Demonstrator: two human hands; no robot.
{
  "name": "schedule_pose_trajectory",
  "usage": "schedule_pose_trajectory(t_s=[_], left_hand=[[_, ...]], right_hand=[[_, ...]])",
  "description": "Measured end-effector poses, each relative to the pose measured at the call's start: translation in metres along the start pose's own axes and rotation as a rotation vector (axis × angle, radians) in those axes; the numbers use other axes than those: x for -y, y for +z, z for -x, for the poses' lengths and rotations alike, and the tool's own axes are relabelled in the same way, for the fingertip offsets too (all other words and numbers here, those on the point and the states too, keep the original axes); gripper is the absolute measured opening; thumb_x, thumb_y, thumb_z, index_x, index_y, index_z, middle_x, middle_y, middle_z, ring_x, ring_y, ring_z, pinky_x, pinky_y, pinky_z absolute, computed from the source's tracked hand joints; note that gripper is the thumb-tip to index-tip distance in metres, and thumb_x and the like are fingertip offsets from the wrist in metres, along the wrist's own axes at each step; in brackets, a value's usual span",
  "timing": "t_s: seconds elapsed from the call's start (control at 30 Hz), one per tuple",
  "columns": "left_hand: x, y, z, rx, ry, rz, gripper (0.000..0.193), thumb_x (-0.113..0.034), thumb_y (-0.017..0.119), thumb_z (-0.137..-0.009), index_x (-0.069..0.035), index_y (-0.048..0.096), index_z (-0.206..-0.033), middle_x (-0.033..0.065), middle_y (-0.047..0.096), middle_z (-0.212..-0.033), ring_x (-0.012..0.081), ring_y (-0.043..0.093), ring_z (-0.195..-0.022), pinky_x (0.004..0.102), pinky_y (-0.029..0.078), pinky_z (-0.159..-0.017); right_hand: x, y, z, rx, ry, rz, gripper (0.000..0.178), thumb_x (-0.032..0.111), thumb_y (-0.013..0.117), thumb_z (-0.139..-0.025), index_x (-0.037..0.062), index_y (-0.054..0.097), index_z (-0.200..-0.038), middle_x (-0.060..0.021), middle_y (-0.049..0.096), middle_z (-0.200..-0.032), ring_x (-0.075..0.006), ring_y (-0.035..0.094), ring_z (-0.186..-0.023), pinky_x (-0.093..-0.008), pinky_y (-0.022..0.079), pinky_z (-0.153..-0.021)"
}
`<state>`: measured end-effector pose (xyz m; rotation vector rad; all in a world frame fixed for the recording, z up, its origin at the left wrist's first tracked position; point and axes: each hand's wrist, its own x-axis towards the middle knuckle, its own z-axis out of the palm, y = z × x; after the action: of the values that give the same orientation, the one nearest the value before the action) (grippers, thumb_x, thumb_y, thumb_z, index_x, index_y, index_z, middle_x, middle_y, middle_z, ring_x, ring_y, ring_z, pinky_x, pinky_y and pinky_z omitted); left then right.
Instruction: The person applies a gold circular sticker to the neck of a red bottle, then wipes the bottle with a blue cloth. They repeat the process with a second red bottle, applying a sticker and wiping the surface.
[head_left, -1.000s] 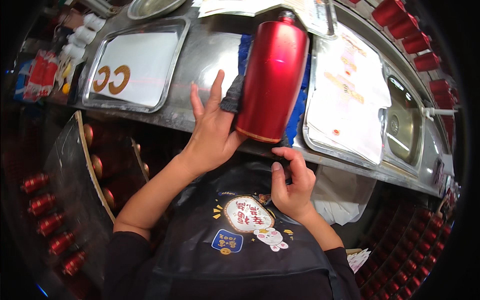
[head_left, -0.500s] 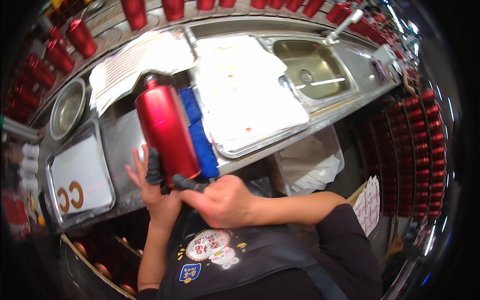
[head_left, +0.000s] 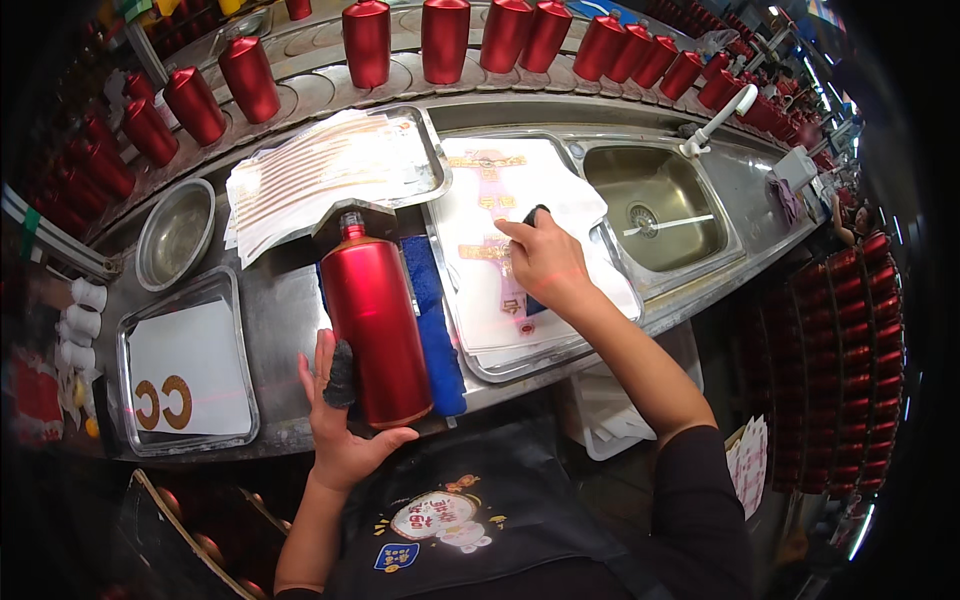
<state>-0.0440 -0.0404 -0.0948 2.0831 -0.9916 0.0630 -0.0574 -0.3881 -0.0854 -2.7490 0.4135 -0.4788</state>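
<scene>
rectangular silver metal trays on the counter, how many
3: left tray, holding white paper; rear tray, beyond the metallic red bottle, under striped papers; right tray, under gold-patterned sheets. Others may hide beneath.

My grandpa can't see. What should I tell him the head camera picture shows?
A person's open left hand is at the base of a red bottle lying over a blue cloth, while the right hand is over printed sheets in a metal tray. A sink sits right of the tray, and more red bottles stand behind.

Wearer's two hands [head_left: 345, 445], three metal trays [head_left: 247, 385], one sink [head_left: 675, 190]
</scene>
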Motion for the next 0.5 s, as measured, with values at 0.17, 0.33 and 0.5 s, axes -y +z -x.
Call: schedule_pose_trajectory(t_s=[0.17,0.33,0.5], left_hand=[[0.001,-0.001,-0.001,0.004,-0.015,0.041,0.117,-0.064,0.085,-0.066,-0.006,0.036,-0.156,0.0244,0.029,-0.163,0.0412,0.028,-0.151,0.0648,0.004,-0.12],[0.003,0.0,0.001,0.013,-0.033,0.05,0.117,-0.061,0.087,-0.065,-0.009,0.037,-0.156,0.023,0.029,-0.163,0.0418,0.027,-0.151,0.0661,0.004,-0.119],[0.004,0.001,0.0,0.0,-0.017,0.081,0.115,-0.059,0.088,-0.065,-0.009,0.038,-0.156,0.0233,0.029,-0.163,0.0424,0.027,-0.151,0.0668,0.004,-0.119]], right_hand=[[-0.018,0.007,-0.024,0.168,0.05,0.107,0.032,0.014,0.057,-0.09,0.0149,0.077,-0.115,-0.019,0.061,-0.097,-0.0376,0.067,-0.083,-0.045,0.055,-0.078],[-0.046,-0.003,-0.018,0.181,0.083,0.092,0.037,0.011,0.059,-0.088,0.0195,0.076,-0.119,-0.0185,0.059,-0.094,-0.038,0.066,-0.085,-0.0461,0.054,-0.079],[-0.074,-0.017,-0.016,0.194,0.081,0.145,0.038,0.009,0.057,-0.088,0.0233,0.077,-0.117,-0.0175,0.058,-0.095,-0.0383,0.064,-0.085,-0.0465,0.053,-0.079]])
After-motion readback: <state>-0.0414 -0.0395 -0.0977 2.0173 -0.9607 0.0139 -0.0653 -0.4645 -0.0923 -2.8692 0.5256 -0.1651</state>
